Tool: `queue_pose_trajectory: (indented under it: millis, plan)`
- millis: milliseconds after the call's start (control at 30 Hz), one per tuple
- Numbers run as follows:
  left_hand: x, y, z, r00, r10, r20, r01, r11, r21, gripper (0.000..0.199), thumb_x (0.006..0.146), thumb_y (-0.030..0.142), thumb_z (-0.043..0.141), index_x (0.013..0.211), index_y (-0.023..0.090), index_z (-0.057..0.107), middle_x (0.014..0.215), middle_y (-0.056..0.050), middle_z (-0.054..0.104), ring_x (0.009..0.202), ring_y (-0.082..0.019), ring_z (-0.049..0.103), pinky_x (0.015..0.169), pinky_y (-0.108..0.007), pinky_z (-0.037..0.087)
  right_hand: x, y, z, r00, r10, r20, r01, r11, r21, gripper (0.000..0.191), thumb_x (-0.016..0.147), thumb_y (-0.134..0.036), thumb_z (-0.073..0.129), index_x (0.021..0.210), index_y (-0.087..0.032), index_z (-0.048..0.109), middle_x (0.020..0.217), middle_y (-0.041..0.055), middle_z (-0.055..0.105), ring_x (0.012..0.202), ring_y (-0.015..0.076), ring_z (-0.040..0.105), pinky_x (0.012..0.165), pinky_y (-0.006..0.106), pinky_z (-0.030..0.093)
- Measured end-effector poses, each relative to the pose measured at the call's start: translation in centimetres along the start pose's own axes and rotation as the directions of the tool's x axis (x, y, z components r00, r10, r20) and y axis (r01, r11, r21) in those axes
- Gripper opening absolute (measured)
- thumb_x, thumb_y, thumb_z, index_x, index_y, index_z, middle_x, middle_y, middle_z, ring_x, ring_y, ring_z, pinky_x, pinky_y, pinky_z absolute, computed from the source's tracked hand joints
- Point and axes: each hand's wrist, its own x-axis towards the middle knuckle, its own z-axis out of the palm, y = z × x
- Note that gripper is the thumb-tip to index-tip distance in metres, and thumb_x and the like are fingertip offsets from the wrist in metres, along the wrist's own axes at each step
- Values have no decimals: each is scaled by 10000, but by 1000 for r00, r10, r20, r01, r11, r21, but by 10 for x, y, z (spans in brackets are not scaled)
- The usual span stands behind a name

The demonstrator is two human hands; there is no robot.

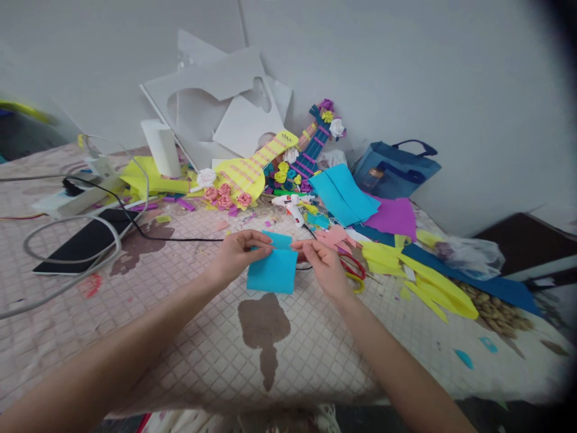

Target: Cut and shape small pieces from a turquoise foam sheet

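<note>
One folded piece of blue paper (272,273) is over the table (189,361), its left side in the narrow grip of the left hand (238,255), its right edge pinched by the right hand (322,264). Scissors (359,263) lie just beside the latter. Beyond are a glue gun (295,211), a yellow paper guitar (246,175), then white boards (202,75).

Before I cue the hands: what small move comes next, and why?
Probably steady the blue paper with the left hand and run the right hand along the line across it: the left pinches its left side, the right is at its right edge, and that line separates upper and lower parts.
</note>
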Motion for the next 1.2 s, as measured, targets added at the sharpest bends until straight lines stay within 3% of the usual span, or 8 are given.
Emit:
queue_pose_trajectory:
  millis: [133, 233, 400, 533, 700, 800, 933, 1200]
  plan:
    - [0, -1, 1, 1000, 13, 4, -13, 1000, 9, 319, 629, 366, 782, 838, 162, 654, 790, -50, 728, 750, -181, 657, 670, -277, 455, -2, 1, 4, 999, 29, 28, -32, 995, 91, 323, 873, -499, 525, 1020, -227, 616, 879, 36, 642, 746, 159, 587, 667, 283, 470]
    - [0, -3, 1, 999, 18, 35, -19, 1000, 20, 332, 638, 369, 778, 859, 158, 649, 815, -63, 732, 788, -193, 659, 712, -294, 460, -4, 3, 9, 998, 39, 54, -38, 999, -15, 251, 796, -443, 653, 884, -210, 619, 787, 5, 583, 686, 135, 517, 616, 252, 408]
    - [0, -6, 1, 993, -17, 114, 14, 1000, 21, 509, 620, 370, 797, 1054, 181, 609, 938, -74, 726, 800, -198, 640, 659, -294, 456, -3, 4, 11, 1000, 22, 18, -21, 998, -63, 224, 829, -410, 606, 760, -198, 575, 662, -24, 491, 621, 123, 444, 569, 249, 346]
    - [0, -6, 2, 998, -27, 54, 27, 1000, 7, 487, 613, 393, 794, 1010, 167, 626, 852, -58, 703, 773, -187, 626, 660, -290, 443, -3, 2, 12, 1000, -4, 18, 6, 998, -63, 210, 821, -405, 611, 783, -201, 584, 704, -14, 537, 659, 129, 479, 608, 252, 378]
    - [-2, -2, 5, 1000, 9, -1, -9, 1000, -8, 398, 626, 401, 780, 915, 160, 649, 777, -47, 690, 719, -171, 622, 645, -283, 429, -4, 1, 15, 996, 74, 41, -79, 990, 121, 329, 778, -442, 656, 1015, -227, 581, 850, 5, 592, 745, 136, 539, 670, 260, 424]
    - [-4, 0, 6, 1000, 10, -5, -10, 1000, -5, 397, 594, 387, 802, 888, 163, 658, 769, -45, 697, 701, -169, 626, 630, -275, 433, -3, 4, 16, 985, 153, 81, -162, 979, 123, 317, 739, -467, 687, 907, -206, 618, 786, 0, 582, 690, 132, 517, 625, 257, 410]
    - [-2, -2, 5, 1000, -20, -19, 19, 998, -66, 368, 595, 385, 809, 849, 160, 666, 754, -35, 701, 675, -147, 620, 619, -256, 445, -2, 11, 16, 988, 152, 9, -152, 981, 123, 273, 724, -447, 703, 748, -187, 624, 666, -21, 525, 620, 117, 461, 570, 242, 366]
    - [3, -1, -3, 985, -147, 87, 163, 961, -225, 406, 700, 472, 724, 958, 169, 644, 932, -78, 716, 789, -171, 643, 691, -284, 491, 1, 14, 11, 992, 107, -73, -98, 989, 115, 240, 731, -431, 697, 754, -193, 680, 696, -5, 586, 650, 132, 488, 611, 256, 393]
